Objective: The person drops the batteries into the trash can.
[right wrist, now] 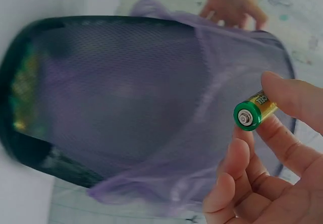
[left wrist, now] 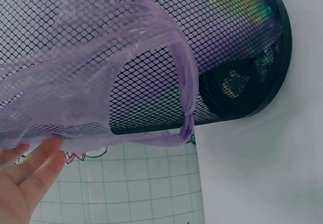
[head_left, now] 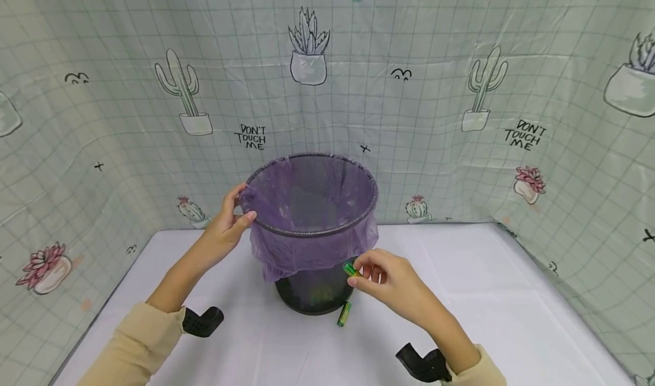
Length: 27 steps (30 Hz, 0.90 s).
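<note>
A black mesh wastebasket (head_left: 313,298) stands upright, lined with a thin purple plastic bag (head_left: 307,258) folded down over its rim. My left hand (head_left: 228,220) holds the basket's left side at the rim, thumb toward the front and fingers farther back over the bag. Between thumb and fingertips, my right hand (head_left: 391,281) pinches a small green and gold battery (right wrist: 256,110), one metal end showing. That hand is low in front of the basket's right side. Another green battery (head_left: 344,314) lies on the table by the basket's foot.
Green and yellow shapes (left wrist: 237,82) show dimly through the mesh near the basket's bottom. The white tabletop (head_left: 460,295) meets a grid-patterned cloth backdrop (head_left: 327,113) with cactus prints, behind and at both sides. A black wrist mount (head_left: 203,322) sits on each forearm.
</note>
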Tool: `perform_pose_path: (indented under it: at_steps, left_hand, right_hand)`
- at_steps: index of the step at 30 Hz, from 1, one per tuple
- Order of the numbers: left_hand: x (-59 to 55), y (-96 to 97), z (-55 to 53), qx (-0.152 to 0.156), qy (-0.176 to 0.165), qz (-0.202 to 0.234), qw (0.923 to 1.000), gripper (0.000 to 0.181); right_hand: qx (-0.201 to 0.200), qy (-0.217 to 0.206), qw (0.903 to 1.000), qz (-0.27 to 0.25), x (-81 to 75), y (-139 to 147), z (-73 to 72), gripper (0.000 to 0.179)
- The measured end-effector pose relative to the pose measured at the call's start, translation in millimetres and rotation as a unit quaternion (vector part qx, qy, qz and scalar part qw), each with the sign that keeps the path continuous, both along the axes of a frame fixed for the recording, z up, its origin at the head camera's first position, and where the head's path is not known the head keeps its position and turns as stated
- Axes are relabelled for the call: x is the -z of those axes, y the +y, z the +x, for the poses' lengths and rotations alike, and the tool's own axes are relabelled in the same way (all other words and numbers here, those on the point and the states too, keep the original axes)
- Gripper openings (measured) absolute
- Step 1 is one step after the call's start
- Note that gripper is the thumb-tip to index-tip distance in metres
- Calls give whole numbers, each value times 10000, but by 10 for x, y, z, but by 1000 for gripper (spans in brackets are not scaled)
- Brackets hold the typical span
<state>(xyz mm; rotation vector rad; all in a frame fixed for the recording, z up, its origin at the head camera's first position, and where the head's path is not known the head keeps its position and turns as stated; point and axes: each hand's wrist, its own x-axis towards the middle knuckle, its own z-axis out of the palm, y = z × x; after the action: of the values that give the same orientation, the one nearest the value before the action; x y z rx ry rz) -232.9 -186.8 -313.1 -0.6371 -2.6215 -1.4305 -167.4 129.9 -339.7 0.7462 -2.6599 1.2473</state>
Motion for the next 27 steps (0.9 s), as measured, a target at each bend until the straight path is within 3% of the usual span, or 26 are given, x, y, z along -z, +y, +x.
perform_pose_path:
  at_steps: [7, 13, 19, 27]
  left_hand:
    - [-13, 5, -1, -27, -19, -53, 10000, 66]
    - [-11, 2, -3, -21, -41, -63, 10000, 67]
    - [-6, -2, -7, -39, -76, -48, 10000, 67]
    - [-17, 3, 7, -53, -41, -27, 10000, 66]
  right_hand:
    - [63, 412, 9991, -126, -418, 10, -52, 18]
    - [117, 463, 9986, -212, -632, -53, -175, 17]
    - [230, 500, 9979, -343, -733, -194, -286, 17]
    - [393, 949, 9942, -320, -708, -330, -418, 20]
